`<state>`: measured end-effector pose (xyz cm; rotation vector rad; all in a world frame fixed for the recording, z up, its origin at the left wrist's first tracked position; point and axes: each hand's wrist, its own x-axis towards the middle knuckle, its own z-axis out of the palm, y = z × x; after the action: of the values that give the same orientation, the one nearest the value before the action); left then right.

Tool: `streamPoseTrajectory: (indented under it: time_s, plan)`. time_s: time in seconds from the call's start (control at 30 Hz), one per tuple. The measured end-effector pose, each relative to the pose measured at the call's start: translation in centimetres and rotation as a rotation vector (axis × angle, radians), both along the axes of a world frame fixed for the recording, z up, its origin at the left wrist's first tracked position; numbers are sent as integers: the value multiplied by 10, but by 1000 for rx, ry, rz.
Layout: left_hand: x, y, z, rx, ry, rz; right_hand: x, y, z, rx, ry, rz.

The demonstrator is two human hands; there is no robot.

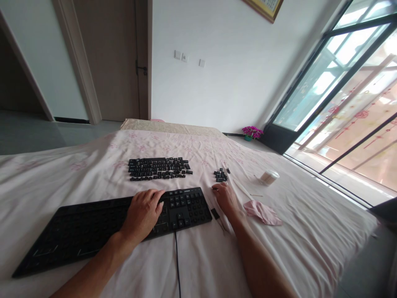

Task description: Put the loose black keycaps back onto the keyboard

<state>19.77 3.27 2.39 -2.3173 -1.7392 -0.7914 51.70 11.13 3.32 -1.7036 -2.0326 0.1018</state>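
A black keyboard [105, 211] lies slantwise on the bed, many of its keycaps off on the left and middle; keycaps sit on the arrow keys and part of the right end. My left hand [144, 211] is closed over its middle, fingers at the far edge, thumb bent over the keys. Just off the keyboard's right end, my right hand [227, 199] is closed, with a small dark keycap [214, 189] at its fingertips. Beyond it is a small heap of black keycaps [221, 175]. Several rows of loose keycaps [156, 168] lie behind the keyboard.
Right of my right hand are a crumpled pink cloth [263, 212], a clear tub of cotton swabs [269, 177] and a loose swab [257, 195]. A black piece [215, 213] lies by the keyboard's right end. The keyboard's cable [177, 265] runs toward me over the wrinkled sheet [310, 231].
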Motion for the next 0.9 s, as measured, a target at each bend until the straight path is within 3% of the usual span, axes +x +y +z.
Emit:
streamPoseTrajectory:
  time_s: [0.07,0.23,0.33,0.43,0.57,0.9]
  plan:
    - [0,0,1,2,-5,1,-2,-4,0,-37,209,-32]
    - [5,-4,9,80,-105,-56,-31,-32,12,-345,1134,23]
    - [14,-12,18,81,-293,-212,-61,-54,27,-524,1368,136]
    - [26,-21,26,-37,-569,-325,-84,-71,37,-694,1466,225]
    - [34,-27,29,-236,-813,-382,-99,-85,37,-766,1464,263]
    - [36,-26,30,-387,-944,-334,-107,-92,28,-736,1446,266]
